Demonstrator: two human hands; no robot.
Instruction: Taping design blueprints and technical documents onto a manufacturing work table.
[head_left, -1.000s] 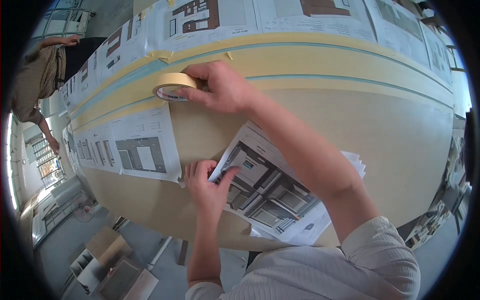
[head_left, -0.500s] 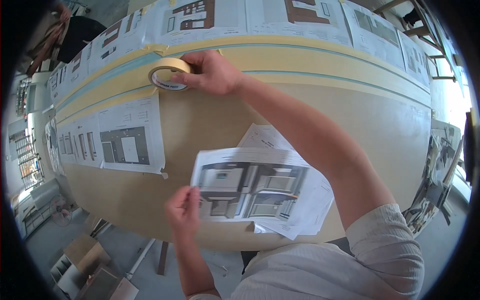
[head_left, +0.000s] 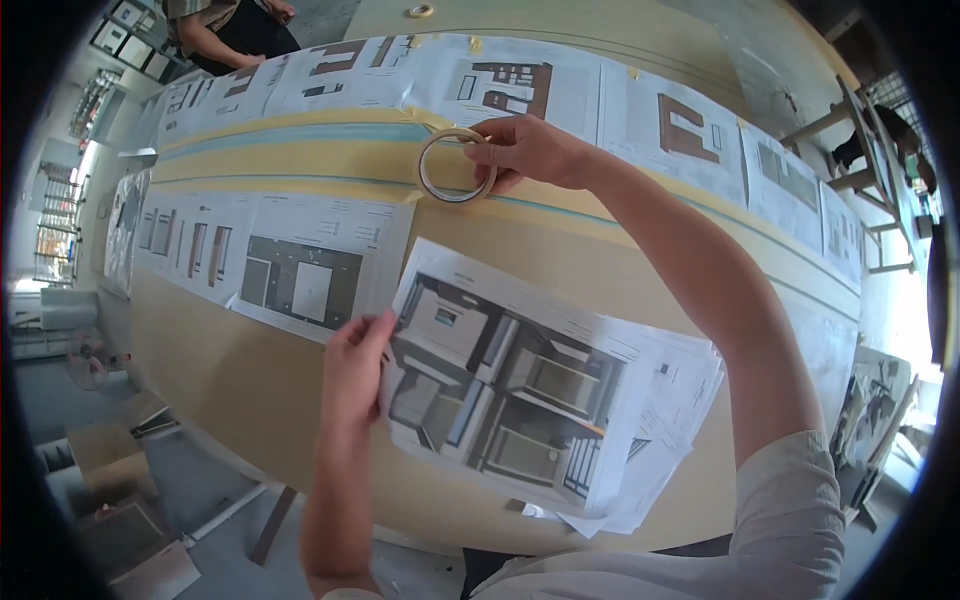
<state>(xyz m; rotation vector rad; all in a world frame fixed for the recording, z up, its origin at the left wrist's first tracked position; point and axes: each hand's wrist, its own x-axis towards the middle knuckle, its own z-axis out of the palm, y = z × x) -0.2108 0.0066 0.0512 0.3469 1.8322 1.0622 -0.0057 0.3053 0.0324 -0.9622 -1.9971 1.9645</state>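
Observation:
My left hand (head_left: 358, 365) pinches the left edge of a printed sheet (head_left: 510, 385) with pictures of room interiors, holding it tilted above the table. Up at the far side, my right hand (head_left: 530, 152) grips a roll of masking tape (head_left: 428, 172) by its right side, the ring standing on edge over the yellow band. Under the held sheet's right side lies a loose pile of papers (head_left: 675, 400), partly covered. Left of the tape roll, a taped-down drawing sheet (head_left: 310, 265) lies flat, its lower right corner close to my left hand.
Yellow and light-blue strips (head_left: 300, 135) run across the tan tabletop (head_left: 230, 355). Beyond them lies a row of printed drawings (head_left: 570, 100). A co-worker's arm (head_left: 215, 40) rests at the far left edge. Another tape roll (head_left: 421, 11) lies on the far board. A fan (head_left: 90, 357) stands at left.
The view has shifted left and farther out. My left hand has raised the printed sheet and moved it toward the drawing sheet; the tape roll has turned in my right hand, its ring facing me more.

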